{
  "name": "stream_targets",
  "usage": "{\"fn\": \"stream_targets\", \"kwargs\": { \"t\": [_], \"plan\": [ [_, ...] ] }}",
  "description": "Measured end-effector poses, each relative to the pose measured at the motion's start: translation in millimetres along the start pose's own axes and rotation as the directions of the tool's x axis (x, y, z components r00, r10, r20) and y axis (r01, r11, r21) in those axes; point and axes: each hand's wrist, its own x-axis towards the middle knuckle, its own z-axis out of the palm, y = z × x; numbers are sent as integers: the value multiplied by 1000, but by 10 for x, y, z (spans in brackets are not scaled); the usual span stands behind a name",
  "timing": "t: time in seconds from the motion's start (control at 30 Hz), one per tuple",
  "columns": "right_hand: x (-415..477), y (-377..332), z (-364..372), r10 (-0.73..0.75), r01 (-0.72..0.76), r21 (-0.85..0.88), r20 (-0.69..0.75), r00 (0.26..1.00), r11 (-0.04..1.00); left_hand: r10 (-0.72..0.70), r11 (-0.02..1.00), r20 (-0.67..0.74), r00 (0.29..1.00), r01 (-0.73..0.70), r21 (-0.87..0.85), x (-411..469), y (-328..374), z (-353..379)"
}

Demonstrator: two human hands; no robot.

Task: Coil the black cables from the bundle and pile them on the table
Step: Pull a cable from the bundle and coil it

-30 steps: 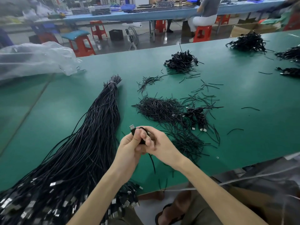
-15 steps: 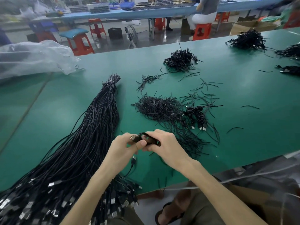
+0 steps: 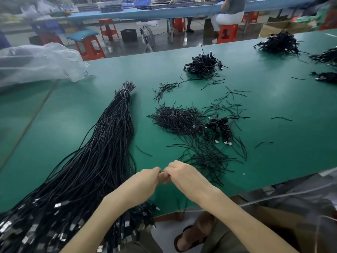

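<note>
**Bare forearms, olive-grey legs, one dark sandal**

Both forearms are bare all the way to the left hand [image 3: 144, 181] and right hand [image 3: 187, 177]. Below the fingers [image 3: 164, 175], toward the wearer, olive-grey cloth [image 3: 226, 240] covers the legs. One foot wears a dark open sandal [image 3: 189, 241] with a broad strap.

The counter [image 3: 73, 115] is smooth green with a dull sheen. The cables [image 3: 109, 143] are matt black, their plugs [image 3: 58, 205] shiny metal. The bag [image 3: 36, 63] is clear, crinkled plastic.

Left hand [image 3: 144, 182] against right hand [image 3: 185, 175] (both curled)
</note>
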Motion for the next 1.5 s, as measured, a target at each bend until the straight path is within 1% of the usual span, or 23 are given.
{"fn": "stream_targets", "kwargs": {
  "t": [0.03, 0.07, 0.13, 0.17, 0.27, 0.33, 0.4, 0.47, 0.6, 0.7, 0.8, 0.97, 1.0, 1.03, 1.07, 1.1, 1.13, 1.17, 1.2, 1.23, 1.33, 1.43, 1.5],
  "plan": [
    [10, 7, 4, 13, -13, 11, -3, 1000, 1000, 5, 998, -36, 999, -3, 68, 12, 5, 14],
    [21, 15, -2, 31, -31, 35, -13, 999, 999, 13, 996, -81, 997, -6, 90, 22, 3, 19],
    [50, 64, -34, 84, -81, 53, -55, 995, 995, 25, 999, -177, 984, -16, 50, 58, -28, 0],
    [66, 116, -63, 111, -110, 19, -81, 990, 994, 18, 1000, -224, 974, -13, 25, 77, -63, -19],
    [71, 365, -150, 247, -266, -110, -162, 955, 958, -70, 988, -348, 935, 16, -155, 121, -206, -61],
    [42, 524, -168, 354, -373, -89, -174, 919, 924, -159, 951, -401, 902, 31, -307, 169, -291, -76],
    [6, 620, -128, 418, -431, -91, -133, 899, 898, -238, 908, -431, 870, 41, -418, 230, -342, -80],
    [-26, 666, -61, 441, -452, -112, -111, 891, 885, -283, 866, -420, 862, 42, -499, 283, -354, -78],
    [-43, 704, -14, 442, -456, -44, -177, 879, 889, -301, 797, -372, 878, 17, -603, 309, -293, -29],
    [-32, 727, -49, 433, -443, -7, -198, 879, 896, -333, 713, -326, 885, 10, -701, 304, -244, -33],
    [-33, 731, -111, 419, -423, 50, -280, 864, 905, -358, 609, -259, 897, 14, -793, 302, -209, -52],
    [-19, 658, -220, 380, -386, 66, -388, 840, 920, -384, 509, -218, 897, 9, -861, 284, -147, -33],
    [-13, 620, -238, 374, -366, 101, -407, 833, 925, -391, 504, -216, 895, 12, -864, 285, -133, -27],
    [-10, 562, -260, 393, -339, 200, -413, 822, 919, -398, 498, -212, 893, 16, -867, 292, -115, -20],
    [-7, 488, -285, 436, -301, 364, -382, 814, 881, -405, 489, -206, 891, 20, -872, 302, -93, -15],
    [7, 402, -298, 474, -250, 549, -315, 822, 798, -414, 481, -201, 888, 26, -876, 317, -63, -10],
    [25, 310, -291, 485, -196, 704, -235, 842, 682, -419, 477, -195, 887, 32, -878, 328, -27, -1],
    [51, 219, -261, 480, -157, 809, -169, 861, 566, -413, 474, -189, 891, 33, -880, 338, 21, 10],
    [77, 136, -213, 473, -135, 871, -122, 872, 473, -394, 468, -182, 901, 26, -883, 341, 75, 25],
    [105, 66, -162, 470, -121, 906, -93, 878, 405, -361, 467, -178, 916, 12, -884, 338, 133, 43],
    [177, -39, -72, 502, -107, 944, -68, 862, 311, -241, 505, -192, 951, -46, -862, 288, 262, 79],
    [173, -29, -58, 508, -105, 953, -57, 859, 285, -153, 562, -224, 962, -102, -821, 241, 260, 46],
    [140, -21, -44, 493, -106, 953, -51, 868, 285, -83, 629, -223, 971, -123, -768, 222, 229, 13]
  ]
}}
